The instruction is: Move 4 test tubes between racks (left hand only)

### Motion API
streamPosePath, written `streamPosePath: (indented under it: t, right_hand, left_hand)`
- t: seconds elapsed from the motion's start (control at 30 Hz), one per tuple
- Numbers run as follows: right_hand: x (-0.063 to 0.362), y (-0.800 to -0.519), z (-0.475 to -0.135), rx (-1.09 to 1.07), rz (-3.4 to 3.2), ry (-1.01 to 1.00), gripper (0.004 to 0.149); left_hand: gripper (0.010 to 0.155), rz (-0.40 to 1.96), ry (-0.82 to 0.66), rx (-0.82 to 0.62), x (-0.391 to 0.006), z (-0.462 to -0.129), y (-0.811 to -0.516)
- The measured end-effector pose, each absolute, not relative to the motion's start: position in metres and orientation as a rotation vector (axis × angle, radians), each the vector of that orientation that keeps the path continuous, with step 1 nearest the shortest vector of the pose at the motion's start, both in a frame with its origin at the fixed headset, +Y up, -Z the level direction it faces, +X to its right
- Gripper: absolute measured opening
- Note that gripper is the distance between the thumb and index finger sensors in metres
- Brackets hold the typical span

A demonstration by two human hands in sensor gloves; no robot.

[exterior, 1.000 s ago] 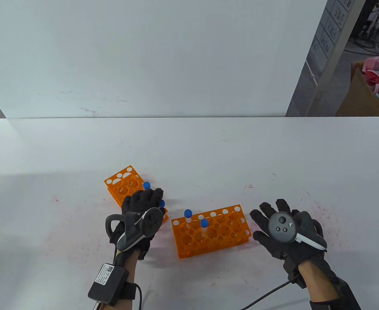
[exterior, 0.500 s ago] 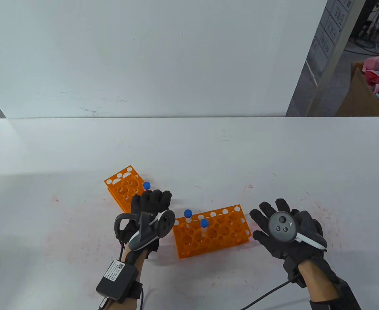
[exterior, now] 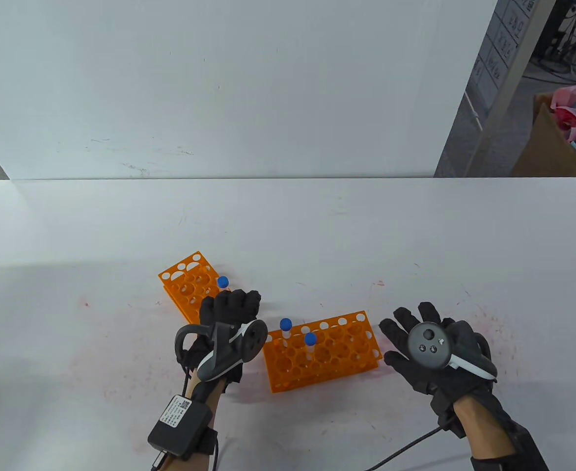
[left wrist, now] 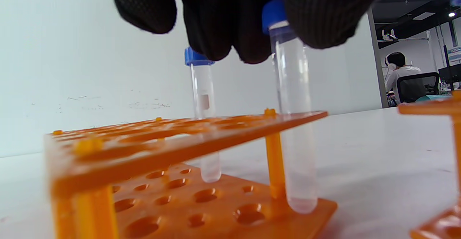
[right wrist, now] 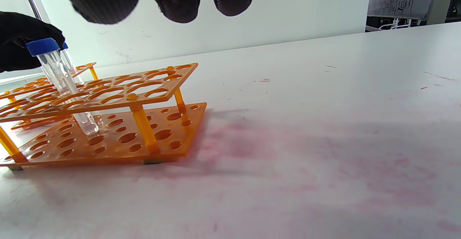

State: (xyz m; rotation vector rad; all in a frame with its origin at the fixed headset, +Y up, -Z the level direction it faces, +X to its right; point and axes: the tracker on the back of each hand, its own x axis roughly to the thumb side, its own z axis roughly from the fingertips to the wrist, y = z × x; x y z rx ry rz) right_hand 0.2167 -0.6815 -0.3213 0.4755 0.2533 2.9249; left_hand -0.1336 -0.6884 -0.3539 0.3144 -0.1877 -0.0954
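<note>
Two orange racks stand on the white table: the left rack (exterior: 188,280) and the right rack (exterior: 323,352). My left hand (exterior: 238,303) is curled over the left rack's near right corner. In the left wrist view its fingers (left wrist: 317,19) pinch the blue cap of a clear test tube (left wrist: 292,123) that stands in a corner hole. A second tube (exterior: 223,282) stands behind it in the same rack (left wrist: 173,138). Two blue-capped tubes (exterior: 286,325) (exterior: 310,339) stand in the right rack. My right hand (exterior: 412,321) lies open and empty, right of that rack.
A white wall panel (exterior: 229,88) stands along the table's far edge. A cardboard box (exterior: 558,142) with pink paper sits off the table at the far right. Pink stains mark the table (right wrist: 273,149) around the right rack.
My left hand has shifted right over the left rack's corner tube and closed on its cap, which is now hidden in the table view. My right hand has not moved.
</note>
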Motion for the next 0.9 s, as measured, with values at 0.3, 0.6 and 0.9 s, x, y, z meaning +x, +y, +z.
streamPosePath:
  t: [0.3, 0.6, 0.9]
  right_hand:
    - [0.216, -0.682, -0.321, 0.478, 2.927, 0.257, 0.064]
    - [0.216, -0.682, -0.321, 0.482, 2.929, 0.269, 0.064]
    - [0.216, -0.682, -0.32, 0.483, 2.928, 0.277, 0.064]
  left_hand:
    - [0.054, -0.07, -0.19, 0.35, -0.137, -0.352, -0.685]
    - [0.053, -0.003, -0.184, 0.416, -0.145, -0.341, -0.67]
    - [0.053, 0.019, -0.188, 0.46, -0.146, -0.33, -0.658]
